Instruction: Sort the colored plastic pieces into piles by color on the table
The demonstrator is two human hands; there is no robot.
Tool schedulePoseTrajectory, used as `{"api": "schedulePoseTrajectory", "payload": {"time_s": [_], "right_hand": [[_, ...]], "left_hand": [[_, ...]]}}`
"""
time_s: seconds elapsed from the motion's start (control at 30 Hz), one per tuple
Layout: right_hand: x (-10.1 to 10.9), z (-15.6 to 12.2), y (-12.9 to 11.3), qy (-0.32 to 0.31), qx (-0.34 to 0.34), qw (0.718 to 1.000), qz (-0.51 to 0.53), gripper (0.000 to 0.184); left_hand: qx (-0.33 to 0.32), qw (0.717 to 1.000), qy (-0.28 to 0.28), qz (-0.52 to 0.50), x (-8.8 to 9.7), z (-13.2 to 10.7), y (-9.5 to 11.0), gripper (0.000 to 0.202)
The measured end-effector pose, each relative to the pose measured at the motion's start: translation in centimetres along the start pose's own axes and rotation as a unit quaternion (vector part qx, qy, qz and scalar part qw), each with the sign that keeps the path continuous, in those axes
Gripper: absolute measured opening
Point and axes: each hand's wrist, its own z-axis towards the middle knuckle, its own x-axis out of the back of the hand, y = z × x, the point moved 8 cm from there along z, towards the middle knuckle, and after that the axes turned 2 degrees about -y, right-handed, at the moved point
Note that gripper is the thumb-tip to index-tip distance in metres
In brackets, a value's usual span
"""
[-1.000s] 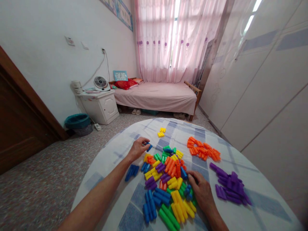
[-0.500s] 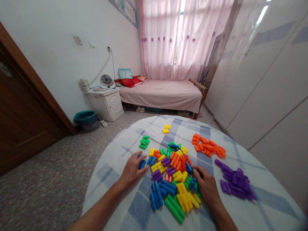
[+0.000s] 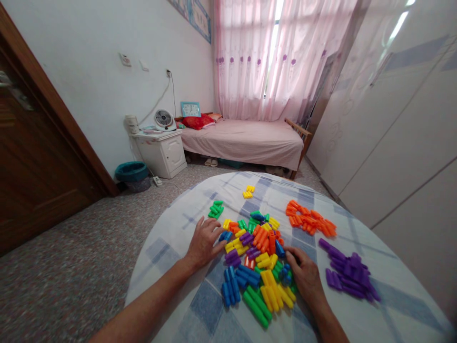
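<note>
My left hand [image 3: 204, 241] lies on the round table with its fingers spread. Its fingertips touch a few blue blocks [image 3: 224, 236] at the left edge of a mixed pile of coloured blocks [image 3: 257, 244]. My right hand [image 3: 304, 276] rests on the pile's right side. Its fingers curl down over a small cluster of blue blocks [image 3: 285, 273]. Sorted heaps lie around the pile: green [image 3: 215, 209], yellow [image 3: 248, 191], orange [image 3: 310, 220] and purple [image 3: 349, 275].
The table wears a white and blue checked cloth [image 3: 171, 247]. Beyond it are a bed [image 3: 246, 140], a white bedside cabinet [image 3: 162, 152] with a fan, a teal bin [image 3: 132, 172], a wooden door on the left and white wardrobes on the right.
My left hand has drawn back from the far left of the table toward me and now lies flat by the pile; the green heap shows where it was. My right hand has stayed put.
</note>
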Motion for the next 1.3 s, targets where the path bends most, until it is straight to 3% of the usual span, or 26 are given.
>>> {"api": "schedulePoseTrajectory", "payload": {"time_s": [0.13,0.3,0.4,0.5,0.67,0.8,0.9,1.07,1.3], "right_hand": [[-0.1,0.0,0.1,-0.005,0.009,1.000,-0.001,0.041],[-0.3,0.1,0.4,-0.015,0.009,1.000,-0.001,0.040],[-0.1,0.1,0.3,-0.008,0.010,1.000,-0.002,0.041],[-0.1,0.1,0.1,-0.007,0.011,1.000,0.000,0.041],[0.0,0.0,-0.1,-0.004,-0.002,1.000,0.003,0.041],[0.1,0.0,-0.3,0.000,-0.005,1.000,0.004,0.042],[0.1,-0.1,-0.3,-0.001,0.000,1.000,0.005,0.041],[-0.1,0.1,0.1,-0.003,0.008,1.000,0.003,0.040],[-0.3,0.0,0.1,-0.006,0.017,1.000,0.007,0.036]], "left_hand": [[0.021,0.999,-0.040,0.003,-1.1,1.2,0.8,0.024],[0.088,0.994,-0.059,0.004,-2.1,1.5,-0.1,0.025],[0.107,0.993,-0.048,-0.009,-1.6,1.5,-0.2,0.028],[0.094,0.995,-0.011,-0.028,0.2,1.2,-0.2,0.030],[0.139,0.989,0.050,0.003,2.7,-0.7,-3.7,0.037],[0.196,0.978,0.063,-0.022,1.9,-2.4,-7.1,0.035],[0.181,0.978,0.078,-0.074,0.8,-2.9,-7.6,0.037],[0.163,0.977,0.084,-0.108,0.0,-2.4,-6.6,0.037],[0.156,0.979,0.101,-0.084,0.8,-2.4,-6.8,0.027]]}}
